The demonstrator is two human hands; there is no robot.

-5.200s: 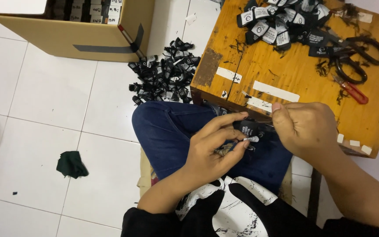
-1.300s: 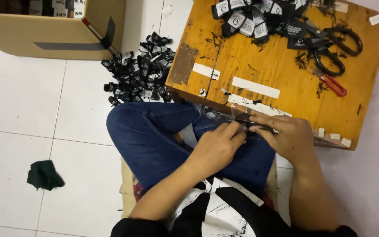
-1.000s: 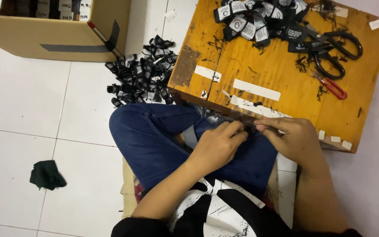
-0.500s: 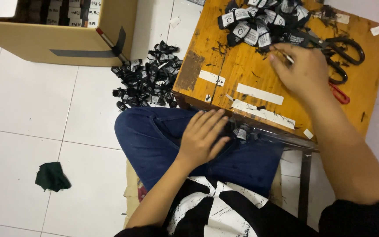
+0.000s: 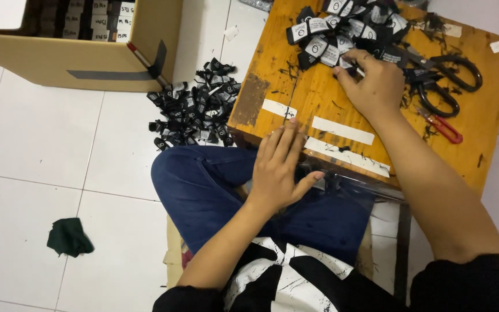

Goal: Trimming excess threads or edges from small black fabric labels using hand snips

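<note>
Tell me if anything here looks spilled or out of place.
Yes. A heap of black tags lies on the floor tiles beside the wooden table, and a crumpled dark green cloth sits alone on the floor, away from everything else.

Two hands in view: left hand (image 5: 279, 167) near, right hand (image 5: 372, 86) far. Three white strips (image 5: 342, 130) on one wooden table (image 5: 486, 138), two scissors, black (image 5: 446, 81) and red (image 5: 441, 125). One cardboard box (image 5: 59, 58) far left, one green rag (image 5: 69, 237) near left; tags (image 5: 194, 107) too many to count.

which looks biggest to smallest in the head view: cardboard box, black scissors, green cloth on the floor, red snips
1. cardboard box, though cropped
2. black scissors
3. green cloth, close to the scissors in apparent size, so unsure
4. red snips
</note>
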